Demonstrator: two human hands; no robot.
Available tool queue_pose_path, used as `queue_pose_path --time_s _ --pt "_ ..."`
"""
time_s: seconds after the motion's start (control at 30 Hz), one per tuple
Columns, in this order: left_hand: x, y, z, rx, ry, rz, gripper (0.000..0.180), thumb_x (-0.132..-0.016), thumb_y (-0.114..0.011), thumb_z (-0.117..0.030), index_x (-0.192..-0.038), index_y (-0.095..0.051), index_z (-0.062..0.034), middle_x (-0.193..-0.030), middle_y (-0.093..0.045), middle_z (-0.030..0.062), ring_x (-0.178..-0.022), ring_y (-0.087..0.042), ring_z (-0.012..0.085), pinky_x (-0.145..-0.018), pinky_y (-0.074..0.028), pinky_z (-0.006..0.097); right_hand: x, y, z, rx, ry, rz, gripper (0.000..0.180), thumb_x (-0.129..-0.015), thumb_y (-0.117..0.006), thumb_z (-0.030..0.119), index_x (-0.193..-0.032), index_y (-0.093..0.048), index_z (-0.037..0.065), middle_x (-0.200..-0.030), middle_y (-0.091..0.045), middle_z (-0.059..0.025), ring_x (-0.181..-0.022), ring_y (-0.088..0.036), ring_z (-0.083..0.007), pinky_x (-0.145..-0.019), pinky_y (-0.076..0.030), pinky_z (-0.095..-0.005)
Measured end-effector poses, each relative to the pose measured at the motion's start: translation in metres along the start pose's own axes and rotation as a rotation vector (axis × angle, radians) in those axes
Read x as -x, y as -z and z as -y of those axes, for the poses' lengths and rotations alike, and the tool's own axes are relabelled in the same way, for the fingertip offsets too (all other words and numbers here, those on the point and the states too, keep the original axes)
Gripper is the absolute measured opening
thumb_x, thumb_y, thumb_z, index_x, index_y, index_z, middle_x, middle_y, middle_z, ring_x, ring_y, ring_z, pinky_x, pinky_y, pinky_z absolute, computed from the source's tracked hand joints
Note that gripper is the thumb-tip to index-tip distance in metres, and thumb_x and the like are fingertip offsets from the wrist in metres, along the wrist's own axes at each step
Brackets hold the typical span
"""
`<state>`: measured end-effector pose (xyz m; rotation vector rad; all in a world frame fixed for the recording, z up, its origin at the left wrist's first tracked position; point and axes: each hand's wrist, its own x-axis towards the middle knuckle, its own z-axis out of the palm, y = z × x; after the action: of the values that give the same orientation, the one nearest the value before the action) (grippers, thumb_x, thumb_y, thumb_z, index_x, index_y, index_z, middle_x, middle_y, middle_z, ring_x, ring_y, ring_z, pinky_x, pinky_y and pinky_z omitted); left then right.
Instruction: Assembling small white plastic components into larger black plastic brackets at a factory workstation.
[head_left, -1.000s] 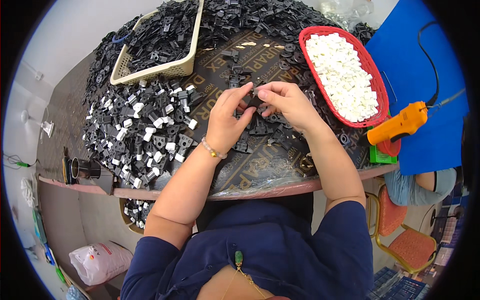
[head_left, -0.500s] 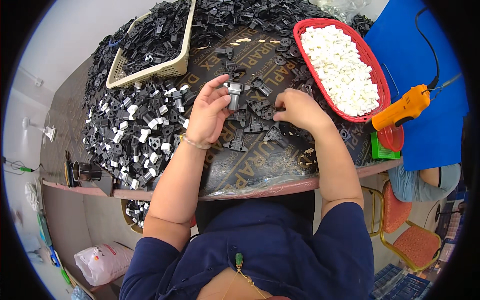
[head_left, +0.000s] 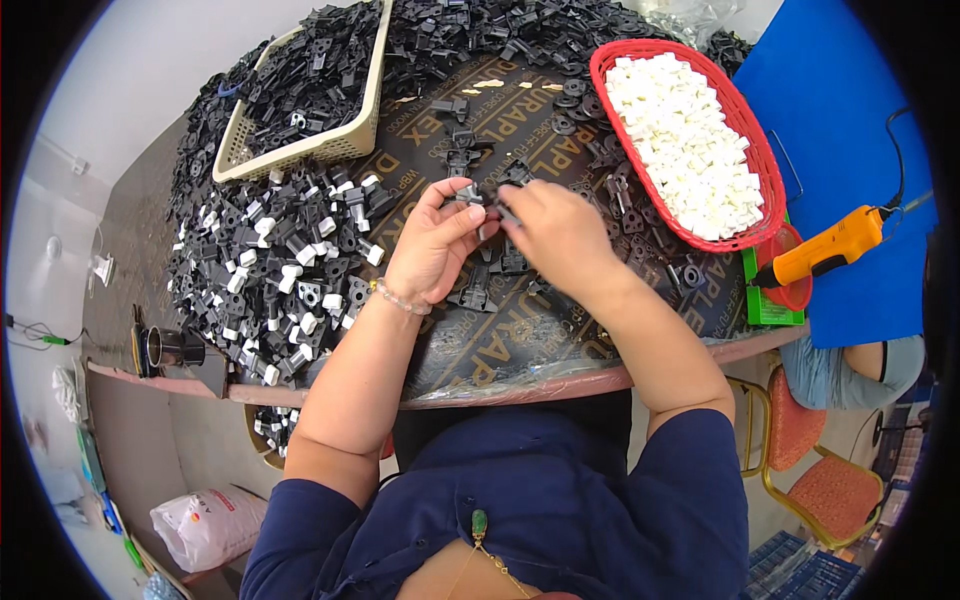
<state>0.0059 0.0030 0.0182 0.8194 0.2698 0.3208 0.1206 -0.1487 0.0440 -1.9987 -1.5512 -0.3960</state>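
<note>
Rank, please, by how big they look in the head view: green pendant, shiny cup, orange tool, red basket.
1. Red basket
2. Orange tool
3. Shiny cup
4. Green pendant

Black part (head_left: 471,194) partly hidden by the hands (head_left: 562,238) — details blurred, cream basket (head_left: 345,142) cut off at top

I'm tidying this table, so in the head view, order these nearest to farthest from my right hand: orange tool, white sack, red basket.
From your right hand:
1. Red basket, ahead and right.
2. Orange tool, farther right.
3. White sack, at lower left.
</note>
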Motion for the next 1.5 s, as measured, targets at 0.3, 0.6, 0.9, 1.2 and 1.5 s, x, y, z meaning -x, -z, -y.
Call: queue_pose_path --time_s 0.3,0.6,0.9,1.2,1.5 --pt "0.003 0.003 -0.006 0.036 0.023 0.054 0.035 -0.095 -0.058 -0.001 -0.130 -0.052 -0.0041 -0.113 -0.062 0.0069 -0.108 -0.061 0.0171 -0.102 -0.050 0.038 -0.003 0.010 -0.015 -0.246 0.137 0.015 0.049 -0.074 -0.082 0.015 -0.118 -0.063 0.002 -0.112 -0.064 -0.0145 -0.105 -0.063 -0.0300 -0.091 -0.051 -0.0418" --pt "0.001 0.001 -0.016 0.152 0.080 0.089 0.031 -0.101 -0.052 -0.008 -0.131 -0.053 -0.0011 -0.121 -0.063 0.0106 -0.108 -0.064 0.0196 -0.097 -0.056 0.035 -0.010 0.019 -0.018 -0.315 0.123 -0.083 0.056 -0.071 -0.085 0.017 -0.120 -0.060 0.005 -0.124 -0.064 -0.0136 -0.113 -0.061 -0.0323 -0.097 -0.048 -0.0403" --pt "0.001 0.008 -0.010 0.221 0.092 0.155 0.027 -0.100 -0.057 -0.011 -0.127 -0.055 -0.0080 -0.123 -0.064 0.0116 -0.108 -0.066 0.0229 -0.094 -0.057 0.036 -0.008 0.016 -0.011 -0.312 0.090 -0.063 0.070 -0.066 -0.089 0.025 -0.126 -0.061 0.004 -0.119 -0.062 -0.0141 -0.110 -0.059 -0.0329 -0.098 -0.047 -0.0414" --pt "0.002 0.008 -0.002 0.141 0.102 0.231 0.035 -0.096 -0.064 -0.008 -0.130 -0.055 -0.0047 -0.123 -0.064 0.0136 -0.109 -0.067 0.0251 -0.087 -0.061 0.036 -0.009 0.003 -0.004 -0.386 0.060 -0.128 0.066 -0.065 -0.090 0.030 -0.118 -0.062 0.003 -0.119 -0.061 -0.0157 -0.111 -0.058 -0.0341 -0.098 -0.046 -0.0433" --pt "0.008 -0.008 -0.005 -0.041 0.035 0.289 0.040 -0.097 -0.062 -0.005 -0.136 -0.052 0.0001 -0.126 -0.062 0.0111 -0.114 -0.065 0.0225 -0.093 -0.057 0.034 -0.008 0.007 -0.005 -0.183 0.112 -0.167 0.062 -0.067 -0.088 0.028 -0.117 -0.062 0.003 -0.120 -0.063 -0.0132 -0.113 -0.059 -0.0331 -0.100 -0.044 -0.0452"
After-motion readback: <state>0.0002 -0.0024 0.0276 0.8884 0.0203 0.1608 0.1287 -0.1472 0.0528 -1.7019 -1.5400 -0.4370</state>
